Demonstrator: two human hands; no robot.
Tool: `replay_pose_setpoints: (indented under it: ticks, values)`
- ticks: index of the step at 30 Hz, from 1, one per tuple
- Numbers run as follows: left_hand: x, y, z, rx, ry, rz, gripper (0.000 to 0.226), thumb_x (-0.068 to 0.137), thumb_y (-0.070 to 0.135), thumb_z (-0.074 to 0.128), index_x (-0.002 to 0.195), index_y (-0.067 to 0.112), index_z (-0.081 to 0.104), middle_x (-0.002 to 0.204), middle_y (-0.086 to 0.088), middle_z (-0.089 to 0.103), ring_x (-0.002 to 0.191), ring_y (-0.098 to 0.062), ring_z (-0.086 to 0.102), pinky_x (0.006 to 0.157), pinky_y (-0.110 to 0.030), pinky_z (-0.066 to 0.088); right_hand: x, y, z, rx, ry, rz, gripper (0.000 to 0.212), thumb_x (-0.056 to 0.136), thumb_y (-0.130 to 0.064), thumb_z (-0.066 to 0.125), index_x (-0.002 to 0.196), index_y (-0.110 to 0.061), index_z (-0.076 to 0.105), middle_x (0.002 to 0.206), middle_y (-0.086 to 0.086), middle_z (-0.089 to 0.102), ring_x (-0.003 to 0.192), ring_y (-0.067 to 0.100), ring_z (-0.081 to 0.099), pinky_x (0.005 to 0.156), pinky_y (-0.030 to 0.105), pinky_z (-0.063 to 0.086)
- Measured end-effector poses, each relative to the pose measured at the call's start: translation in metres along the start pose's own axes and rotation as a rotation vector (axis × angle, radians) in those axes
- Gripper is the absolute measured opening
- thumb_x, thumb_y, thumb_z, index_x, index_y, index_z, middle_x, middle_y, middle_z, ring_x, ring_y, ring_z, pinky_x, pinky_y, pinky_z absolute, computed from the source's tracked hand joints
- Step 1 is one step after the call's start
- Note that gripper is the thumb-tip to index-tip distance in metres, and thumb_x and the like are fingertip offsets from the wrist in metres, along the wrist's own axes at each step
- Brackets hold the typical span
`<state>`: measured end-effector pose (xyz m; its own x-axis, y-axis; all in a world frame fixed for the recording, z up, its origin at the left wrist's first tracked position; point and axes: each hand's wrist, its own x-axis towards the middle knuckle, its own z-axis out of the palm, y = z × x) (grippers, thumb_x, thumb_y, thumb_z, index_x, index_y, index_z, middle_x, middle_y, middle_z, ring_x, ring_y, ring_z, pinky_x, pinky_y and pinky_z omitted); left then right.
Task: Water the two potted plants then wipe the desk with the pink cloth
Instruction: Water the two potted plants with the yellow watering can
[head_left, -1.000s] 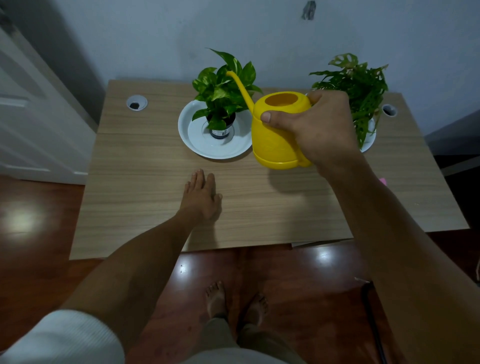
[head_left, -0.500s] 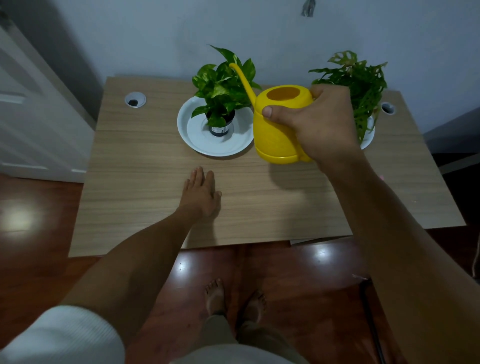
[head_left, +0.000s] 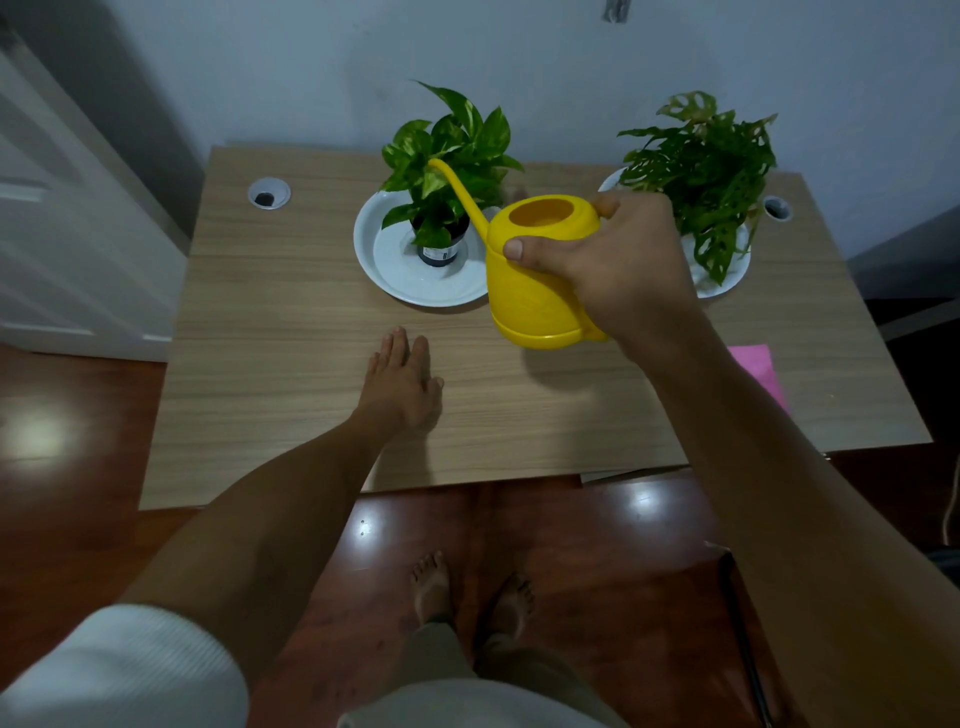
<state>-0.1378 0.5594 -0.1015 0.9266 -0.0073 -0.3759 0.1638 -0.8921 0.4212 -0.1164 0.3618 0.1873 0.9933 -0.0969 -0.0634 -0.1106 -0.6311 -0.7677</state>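
Here the right hand (head_left: 618, 265) is closed around the handle side of the yellow can (head_left: 535, 291), thumb pressed along the can's upper wall just below its round opening. The can hangs above the surface (head_left: 291, 332), a little right of the frame's centre, casting a shadow on the wood below it. Its thin spout (head_left: 460, 195) runs up and to the left, the tip among the leaves of the left plant (head_left: 452, 150). That plant stands in a small dark pot (head_left: 439, 249) at the middle of a white dish (head_left: 395, 265), just left of the can; the can's body overlaps the dish's right edge in the picture.

The left hand (head_left: 402, 382) lies flat and open on the surface, palm down, fingers stretched toward the dish, holding nothing. It sits below the dish and to the lower left of the can, well apart from both.

Behind the right hand, in the upper right of the frame, the right plant (head_left: 711, 171) spreads holed leaves over a second white dish (head_left: 727, 280). The pink cloth (head_left: 756, 366) lies on the surface at the right, partly hidden by the right forearm, below that dish. Two round cable holes mark the far corners of the surface. Bare feet stand on the dark wooden floor at the bottom.
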Motion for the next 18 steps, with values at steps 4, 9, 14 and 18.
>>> replay_pose_setpoints:
  ticks: [4,9,14,18]
  values:
    - [0.000,-0.001,-0.001,0.010,-0.008,0.003,0.077,0.104,0.047,0.040,0.166,0.016,0.007,0.173,-0.020,-0.009,0.161,-0.035,-0.011,0.130,-0.052,0.001,0.000,0.006,-0.004,-0.037,0.012,0.011,0.055,0.067,-0.049,0.096,0.099,-0.010,0.073,0.100,0.009,0.075,0.095,0.025,0.071,0.081,0.042,0.058]
    - [-0.001,0.000,0.000,0.000,0.011,0.005,0.077,0.103,0.046,0.042,0.166,0.016,0.009,0.173,-0.021,-0.007,0.161,-0.037,-0.008,0.129,-0.052,0.002,0.000,0.010,-0.014,-0.032,0.038,0.031,0.059,0.067,-0.047,0.096,0.106,-0.007,0.076,0.104,0.011,0.077,0.098,0.026,0.073,0.088,0.050,0.059]
    - [0.002,-0.001,0.000,0.014,-0.005,0.004,0.078,0.104,0.048,0.041,0.166,0.016,0.007,0.173,-0.020,-0.009,0.161,-0.036,-0.010,0.129,-0.051,0.001,0.003,0.011,-0.021,0.012,0.079,0.019,0.060,0.067,-0.046,0.097,0.109,-0.009,0.076,0.107,0.008,0.077,0.099,0.024,0.072,0.089,0.048,0.060]
    - [0.003,-0.003,0.002,0.012,-0.008,0.004,0.078,0.104,0.048,0.041,0.167,0.017,0.006,0.173,-0.019,-0.009,0.161,-0.035,-0.011,0.129,-0.050,0.000,0.007,0.010,-0.022,0.058,0.096,0.001,0.049,0.066,-0.046,0.097,0.101,-0.018,0.075,0.102,-0.001,0.075,0.096,0.019,0.072,0.089,0.046,0.061]
